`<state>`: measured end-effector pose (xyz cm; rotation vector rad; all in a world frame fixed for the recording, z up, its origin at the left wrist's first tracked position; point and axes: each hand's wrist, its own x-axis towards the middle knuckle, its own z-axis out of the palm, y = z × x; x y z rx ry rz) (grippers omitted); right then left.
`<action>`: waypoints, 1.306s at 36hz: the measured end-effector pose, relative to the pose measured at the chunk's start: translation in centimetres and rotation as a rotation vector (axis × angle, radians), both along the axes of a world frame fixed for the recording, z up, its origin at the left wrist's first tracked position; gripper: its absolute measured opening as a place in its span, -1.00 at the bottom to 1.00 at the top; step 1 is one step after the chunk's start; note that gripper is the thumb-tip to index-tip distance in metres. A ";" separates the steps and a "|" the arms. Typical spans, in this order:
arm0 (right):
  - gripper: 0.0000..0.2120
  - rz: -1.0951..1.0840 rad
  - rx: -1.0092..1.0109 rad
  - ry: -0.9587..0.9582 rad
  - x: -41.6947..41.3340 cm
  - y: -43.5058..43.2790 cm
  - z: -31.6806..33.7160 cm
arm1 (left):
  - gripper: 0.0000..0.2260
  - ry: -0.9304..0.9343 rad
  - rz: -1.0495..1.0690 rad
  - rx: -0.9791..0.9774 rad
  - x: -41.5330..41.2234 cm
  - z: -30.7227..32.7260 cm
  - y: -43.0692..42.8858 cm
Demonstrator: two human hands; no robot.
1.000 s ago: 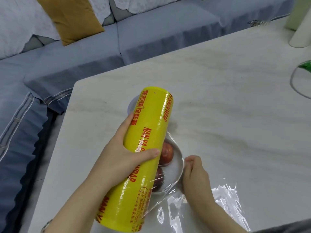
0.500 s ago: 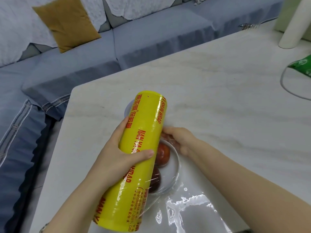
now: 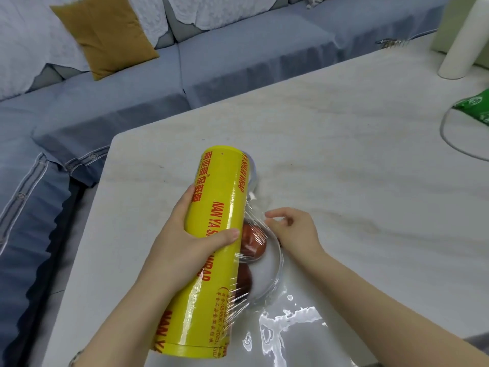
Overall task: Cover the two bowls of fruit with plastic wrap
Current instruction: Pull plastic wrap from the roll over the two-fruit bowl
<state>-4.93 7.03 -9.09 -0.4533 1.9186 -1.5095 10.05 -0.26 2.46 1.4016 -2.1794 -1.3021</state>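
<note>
My left hand (image 3: pixel 185 242) grips a big yellow roll of plastic wrap (image 3: pixel 211 247) held slantwise over a clear glass bowl (image 3: pixel 275 263) with dark red fruit (image 3: pixel 252 243) in it. Clear film (image 3: pixel 254 221) runs from the roll across the bowl. My right hand (image 3: pixel 293 230) rests at the bowl's far right rim, fingers pinching the film's edge. A second bowl (image 3: pixel 252 168) peeks out behind the roll's upper end, mostly hidden. More loose film (image 3: pixel 285 329) lies shiny on the table near me.
The pale marble table (image 3: pixel 344 168) has its left edge close to the bowls. A white cylinder (image 3: pixel 460 41), a green packet (image 3: pixel 476 107) and a thin grey cable (image 3: pixel 455 144) sit at the far right. A blue-grey sofa with a mustard cushion (image 3: pixel 105 35) lies behind.
My right hand moved from the bowl's near side around to its far rim, then slightly right, pulling the film. The roll tilted a little more upright over the bowl.
</note>
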 end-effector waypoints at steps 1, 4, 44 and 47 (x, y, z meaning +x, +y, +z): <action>-0.90 0.032 0.002 0.015 -0.1 0.0 0.1 | -0.11 -0.005 -0.002 -0.003 0.0 0.0 0.0; -0.87 0.162 -0.032 -0.074 -0.1 0.3 0.7 | -0.11 -0.025 -0.007 -0.012 0.0 0.0 0.0; -0.71 0.191 0.066 0.392 2.9 2.8 1.2 | -0.10 -0.056 0.025 0.041 3.7 0.3 -2.6; -0.71 0.211 0.085 0.423 2.5 2.5 1.4 | -0.06 -0.230 0.047 -0.069 4.8 -0.3 -2.4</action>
